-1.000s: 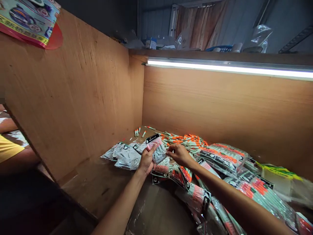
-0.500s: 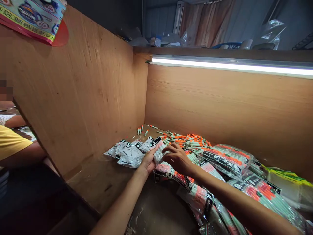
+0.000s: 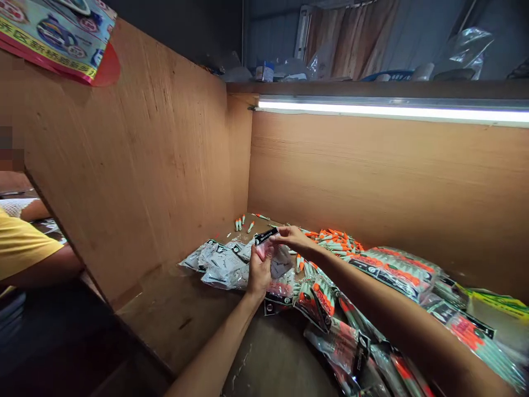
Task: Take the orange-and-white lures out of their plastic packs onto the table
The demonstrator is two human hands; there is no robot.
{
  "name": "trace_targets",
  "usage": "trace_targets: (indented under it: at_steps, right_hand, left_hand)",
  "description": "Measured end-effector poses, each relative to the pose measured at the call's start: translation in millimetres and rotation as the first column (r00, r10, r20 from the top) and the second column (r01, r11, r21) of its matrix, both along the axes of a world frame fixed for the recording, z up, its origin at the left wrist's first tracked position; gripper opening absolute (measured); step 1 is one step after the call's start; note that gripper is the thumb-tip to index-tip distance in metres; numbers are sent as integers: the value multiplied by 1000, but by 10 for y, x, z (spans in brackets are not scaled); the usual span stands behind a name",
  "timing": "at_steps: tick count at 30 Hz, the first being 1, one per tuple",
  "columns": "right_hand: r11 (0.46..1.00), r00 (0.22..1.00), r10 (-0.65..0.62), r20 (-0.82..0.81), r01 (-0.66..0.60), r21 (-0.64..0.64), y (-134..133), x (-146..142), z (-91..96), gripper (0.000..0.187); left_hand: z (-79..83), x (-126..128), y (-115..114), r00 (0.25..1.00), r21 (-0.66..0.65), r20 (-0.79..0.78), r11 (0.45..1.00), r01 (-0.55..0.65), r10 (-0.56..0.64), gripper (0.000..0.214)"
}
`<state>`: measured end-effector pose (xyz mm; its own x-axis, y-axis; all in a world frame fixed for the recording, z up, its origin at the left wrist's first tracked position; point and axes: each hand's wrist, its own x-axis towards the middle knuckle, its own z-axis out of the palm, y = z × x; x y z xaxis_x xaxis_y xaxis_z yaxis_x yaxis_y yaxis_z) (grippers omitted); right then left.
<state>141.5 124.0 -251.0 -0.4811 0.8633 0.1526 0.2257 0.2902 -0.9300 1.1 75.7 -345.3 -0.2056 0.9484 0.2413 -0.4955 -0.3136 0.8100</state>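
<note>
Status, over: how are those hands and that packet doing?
Left hand holding packet. Right hand at its black header. Orange-tipped pieces beyond; nothing visibly blocking.

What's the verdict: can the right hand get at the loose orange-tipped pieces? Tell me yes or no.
Probably yes: the loose orange-tipped pieces lie unbagged close to the right hand, much of the pile uncovered. That hand is at the black-topped packet, though, which the left hand holds.

Packet (image 3: 262, 250) I hold: white lettering on black header (image 3: 265, 236), blurred. Chinese characters on colourful bag's (image 3: 61, 39) yellow strip (image 3: 49, 62); 区新 legible.
</note>
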Motion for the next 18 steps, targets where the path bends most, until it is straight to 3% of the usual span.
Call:
trace_targets:
  at_steps: [3,5,6,8,10,12,15,18]
  right_hand:
    - [990,992,-127,6,126,70,209,-48,157,42]
    - [938,961,-276,-25,275,210,347,65,272,37]
    - [884,932,-359,-58,359,300,422,144,317,34]
    - [721,845,-515,-145,518,461,584,308,360,30]
    - [580,760,-616,-208,617,532,749,442,347,27]
    - [504,703,-661,-262,675,538,894,536,310,28]
    - [447,650,-652,-391,745,495,1033,613,273,35]
    - [503,652,-643,-402,755,421,1084,634,264,38]
  left_hand:
    - [-106,-45,65,991,-7,-117,998,-68,67,64]
    - [-161,-91,113,982,-70,-138,988,-140,129,68]
    - [-179,-110,132,977,-94,-152,982,-166,150,69]
    - [-192,-131,150,969,-118,-185,975,-188,165,68]
    - [-182,-133,145,963,-136,-213,971,-196,164,68]
    - [-159,-125,124,962,-145,-224,971,-189,154,66]
    - [-125,-109,88,959,-94,-239,979,-179,153,62]
    - [-113,-97,69,952,-27,-262,985,-170,158,61]
